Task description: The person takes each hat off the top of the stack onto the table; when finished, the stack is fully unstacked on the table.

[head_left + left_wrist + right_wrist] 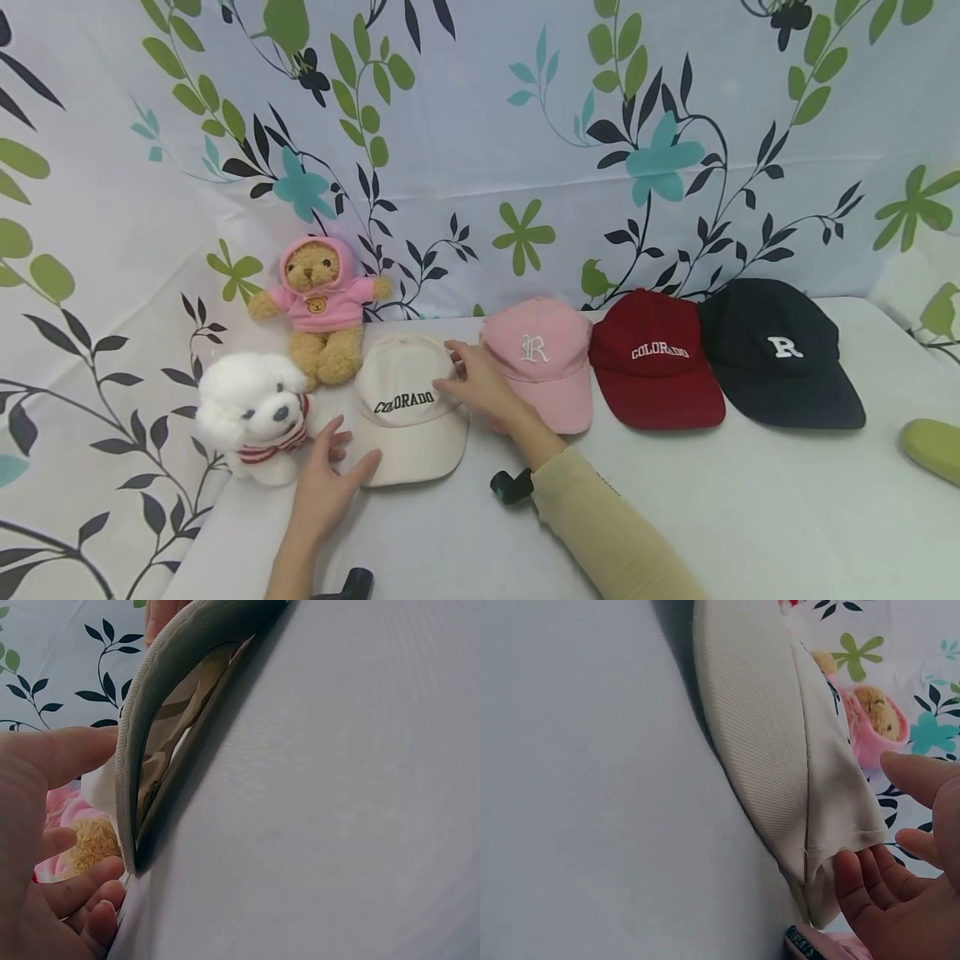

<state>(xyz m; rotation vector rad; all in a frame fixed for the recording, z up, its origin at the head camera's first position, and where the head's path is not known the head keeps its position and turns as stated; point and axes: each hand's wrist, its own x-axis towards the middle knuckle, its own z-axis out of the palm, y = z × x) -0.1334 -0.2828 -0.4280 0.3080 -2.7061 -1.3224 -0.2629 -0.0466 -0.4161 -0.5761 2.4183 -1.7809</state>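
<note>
A cream cap (pixel 416 454) with dark COLORADO lettering lies on the white table, its brim toward me. My left hand (pixel 327 479) is at the left side of its brim, fingers loosely bent; in the left wrist view the thumb reaches the brim's edge (pixel 135 750), with the other fingers apart from the thumb. My right hand (pixel 487 387) is at the crown's right side. In the right wrist view, some fingertips of this hand (pixel 900 900) touch the cap's lower rim, while the thumb stands away from the fabric.
Left of the cream cap sit a white plush dog (pixel 251 396) and a teddy bear (pixel 318 312) in a pink hoodie. Rightward stand a pink cap (pixel 551 404), a red cap (pixel 652 383) and a navy cap (pixel 772 375). A green object (pixel 933 450) shows at the right edge.
</note>
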